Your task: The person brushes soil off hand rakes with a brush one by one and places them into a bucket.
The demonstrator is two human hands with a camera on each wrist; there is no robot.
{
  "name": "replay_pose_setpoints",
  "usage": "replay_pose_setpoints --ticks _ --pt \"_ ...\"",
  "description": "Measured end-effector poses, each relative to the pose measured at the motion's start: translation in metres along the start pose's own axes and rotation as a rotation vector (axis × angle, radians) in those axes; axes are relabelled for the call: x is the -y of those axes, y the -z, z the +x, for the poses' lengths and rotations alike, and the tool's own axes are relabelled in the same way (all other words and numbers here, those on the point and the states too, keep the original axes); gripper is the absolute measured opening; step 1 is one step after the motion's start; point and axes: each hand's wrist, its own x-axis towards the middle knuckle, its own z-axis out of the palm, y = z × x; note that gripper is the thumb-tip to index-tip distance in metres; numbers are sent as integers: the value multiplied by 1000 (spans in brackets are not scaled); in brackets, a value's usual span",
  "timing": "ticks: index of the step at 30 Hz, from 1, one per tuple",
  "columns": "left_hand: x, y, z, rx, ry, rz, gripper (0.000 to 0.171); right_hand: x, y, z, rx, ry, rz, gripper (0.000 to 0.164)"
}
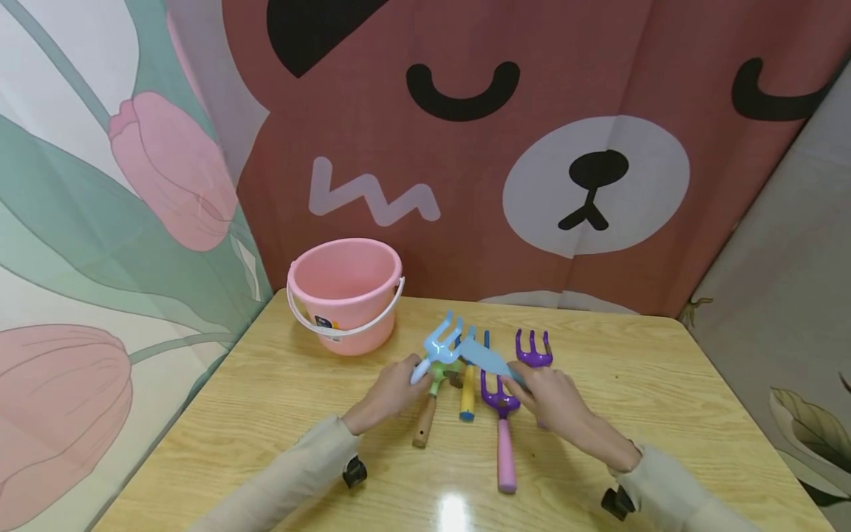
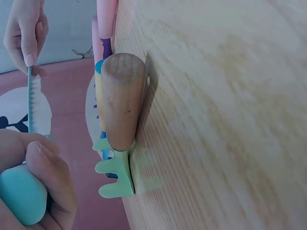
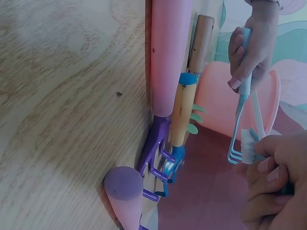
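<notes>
My left hand (image 1: 399,388) grips the handle of a light blue toy hand rake (image 1: 442,346), its tines pointing up and away. In my right hand (image 1: 558,403) is a light blue brush (image 1: 490,360); its pale bristles (image 3: 247,146) show in the right wrist view. Rake head and brush tip come close together over the table. Beneath them lie a green rake with a wooden handle (image 1: 424,423) and a blue rake with a yellow handle (image 1: 467,391). Nearest my right hand are two purple rakes, one with its pink handle (image 1: 507,458) in front, the other (image 1: 534,351) partly hidden behind the hand.
A pink bucket (image 1: 352,325) with a white handle stands at the back left of the wooden table (image 1: 651,399). Behind the table hangs a curtain (image 1: 465,251) with a bear face, and flower-printed cloth (image 1: 60,288) covers the left side.
</notes>
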Motion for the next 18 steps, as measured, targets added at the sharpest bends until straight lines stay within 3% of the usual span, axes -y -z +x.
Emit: replay_pose_setpoints --ticks 12,18 --pt "0 2 -1 7 16 -85 22 0 -2 -2 14 20 35 20" --pt "0 3 -1 -19 -13 -54 20 0 -2 -2 41 -3 52 23"
